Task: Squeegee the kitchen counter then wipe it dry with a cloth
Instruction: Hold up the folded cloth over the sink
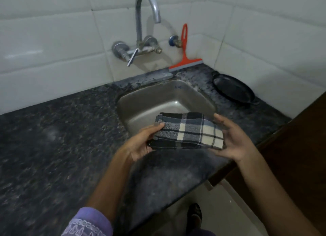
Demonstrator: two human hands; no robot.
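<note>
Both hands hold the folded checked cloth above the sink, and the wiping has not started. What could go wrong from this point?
1. The folded checked cloth is held by its ends between the left hand and right hand, above the steel sink; if it slips, it may fall into the basin.
2. A wide wipe to the right could knock the black pan on the granite counter.
3. The orange squeegee only leans on the wall tiles and might be knocked over.

White glossy wall tiles (53, 47) meet in a corner beyond the hands. Right of the hands stands a dark brown wooden panel (291, 165), perhaps a door. Pale floor (220, 209) lies below them; light is dim.
</note>
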